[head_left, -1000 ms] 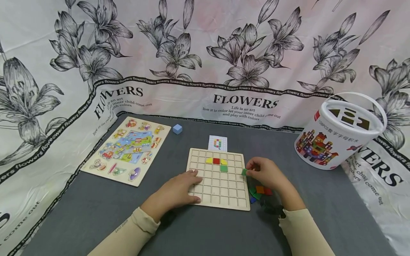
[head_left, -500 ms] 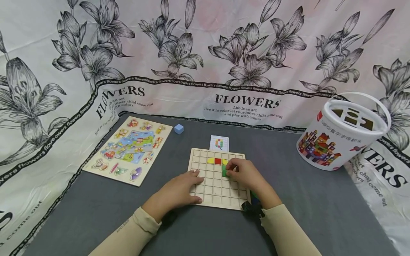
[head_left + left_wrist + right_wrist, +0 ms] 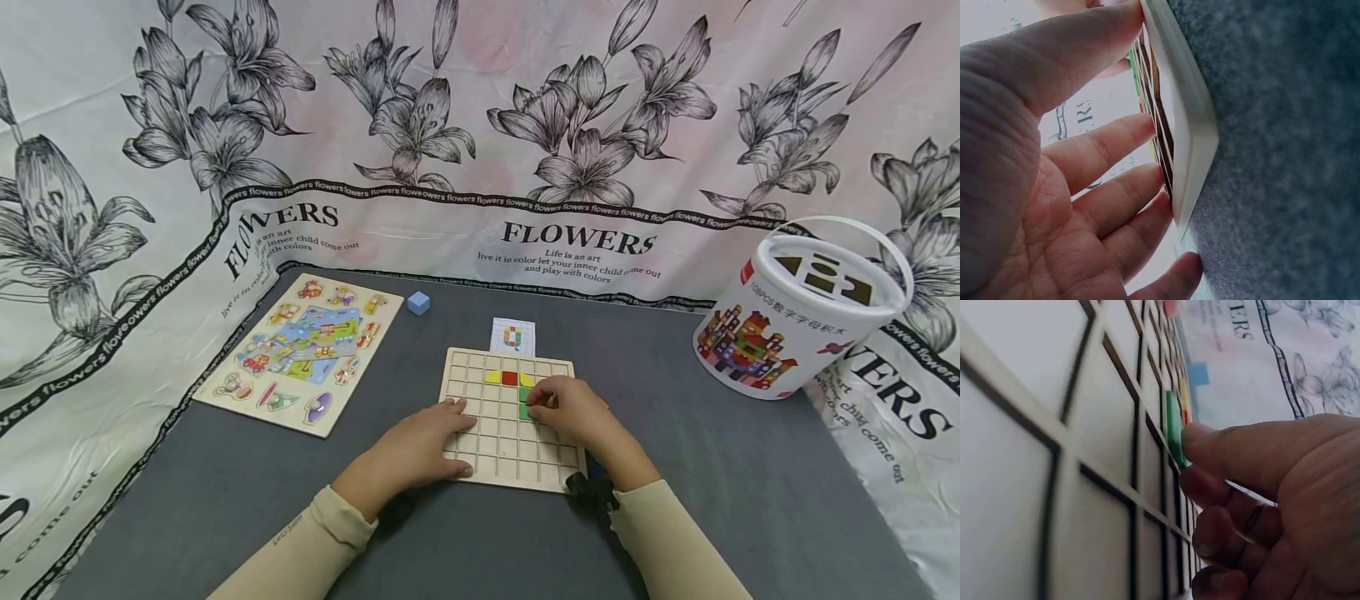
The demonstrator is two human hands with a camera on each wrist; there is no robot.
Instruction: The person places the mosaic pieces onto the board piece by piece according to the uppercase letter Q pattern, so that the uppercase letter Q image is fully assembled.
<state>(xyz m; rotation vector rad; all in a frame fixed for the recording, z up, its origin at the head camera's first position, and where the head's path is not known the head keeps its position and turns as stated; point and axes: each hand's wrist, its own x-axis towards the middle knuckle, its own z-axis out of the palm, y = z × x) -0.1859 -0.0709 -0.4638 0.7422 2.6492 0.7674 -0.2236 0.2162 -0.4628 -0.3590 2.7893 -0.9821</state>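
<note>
A wooden grid board (image 3: 486,448) lies on the grey table in front of me. My left hand (image 3: 408,442) rests on its left edge, fingers spread and thumb (image 3: 1085,50) near the front rim. My right hand (image 3: 581,412) is over the board's right half, its thumb and index finger pinching a green square tile (image 3: 1174,428) low at the grid. Just behind that tile, another green tile (image 3: 523,392) sits in a cell. The row beyond has a red square (image 3: 510,378) between two yellow tiles (image 3: 492,377) with cut corners, the right one partly covered by the fingers.
Behind the board lies a pattern card (image 3: 513,334) printed with a coloured Q shape. A picture puzzle board (image 3: 300,350) is at the left, with a blue cube (image 3: 418,303) beside it. At the back right stands a white bucket (image 3: 795,312). My right forearm hides most of the loose tiles.
My right hand has carried the green tile from the board's right edge leftward to the cell in front of the other green tile. My left hand stays on the board.
</note>
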